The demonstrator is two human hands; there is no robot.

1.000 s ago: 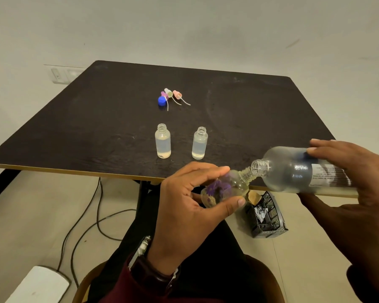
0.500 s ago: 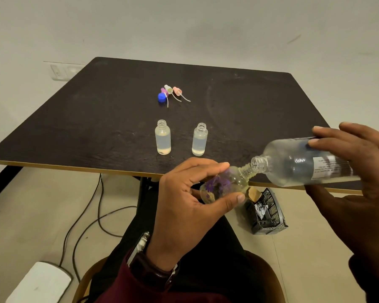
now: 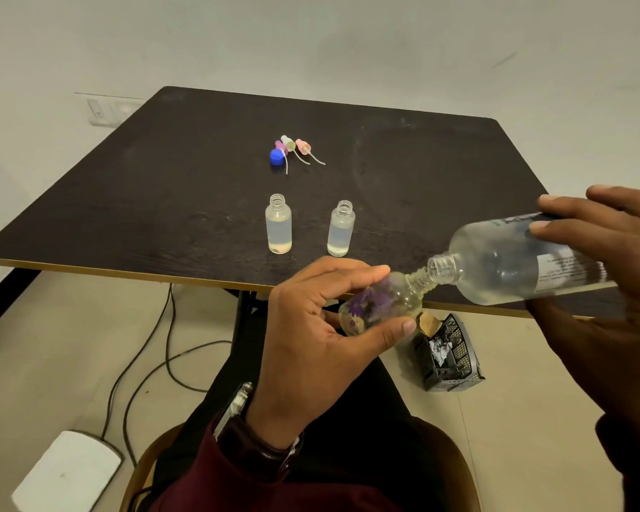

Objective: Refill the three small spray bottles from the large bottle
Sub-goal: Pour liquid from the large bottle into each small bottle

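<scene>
My left hand [image 3: 311,338] grips a small clear bottle with purple flowers [image 3: 379,303], tilted with its neck up to the right, below the table's front edge. My right hand [image 3: 614,290] holds the large clear bottle [image 3: 507,266] tipped down to the left, its open mouth touching the small bottle's neck. Two other small bottles stand uncapped and upright on the dark table [image 3: 163,186]: one on the left [image 3: 278,223], one on the right [image 3: 341,229], both holding clear liquid. Three spray tops [image 3: 294,145] and a blue cap [image 3: 276,157] lie further back.
A black basket [image 3: 449,354] with crumpled paper sits on the floor under the table's right side. Cables [image 3: 163,349] trail across the floor to a white device [image 3: 67,471] at the bottom left. A wall socket [image 3: 102,112] is behind the table.
My right hand has raised the rear of the large bottle, tipping its mouth more steeply down onto the small bottle's neck. The left hand has kept its grip.
</scene>
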